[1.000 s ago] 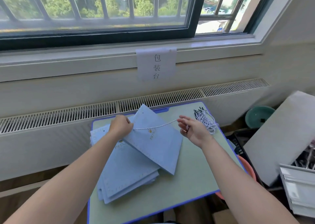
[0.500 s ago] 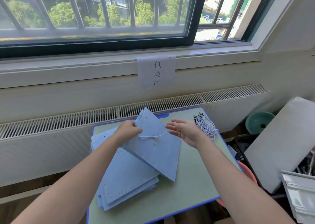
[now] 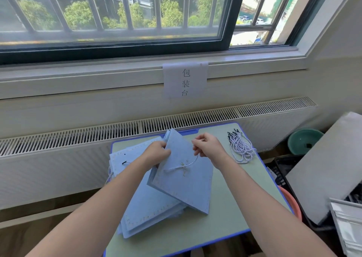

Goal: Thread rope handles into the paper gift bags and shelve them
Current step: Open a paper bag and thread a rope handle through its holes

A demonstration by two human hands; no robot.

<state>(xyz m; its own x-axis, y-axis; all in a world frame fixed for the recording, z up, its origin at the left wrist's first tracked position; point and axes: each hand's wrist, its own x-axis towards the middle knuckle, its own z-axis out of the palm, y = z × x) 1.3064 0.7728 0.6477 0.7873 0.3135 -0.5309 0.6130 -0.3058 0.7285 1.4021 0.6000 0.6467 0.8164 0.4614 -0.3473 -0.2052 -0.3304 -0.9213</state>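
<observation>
A small green table with a blue edge (image 3: 225, 213) is set under a barred window (image 3: 117, 21). Bare room is seen at its right. A flat light-blue paper gift bag (image 3: 188, 184) is gripped at its top by the left hand (image 3: 159, 153). A white twisted rope (image 3: 182, 165) is pinched by the right hand (image 3: 207, 149).

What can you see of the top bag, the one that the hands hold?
The top bag is light blue paper, folded flat, with a dotted border and a small gold mark. It lies tilted, one corner toward the window, on the stack of like bags. The left hand grips its upper left edge. A white twisted rope sags across its face up to the right hand, which pinches it.
</observation>
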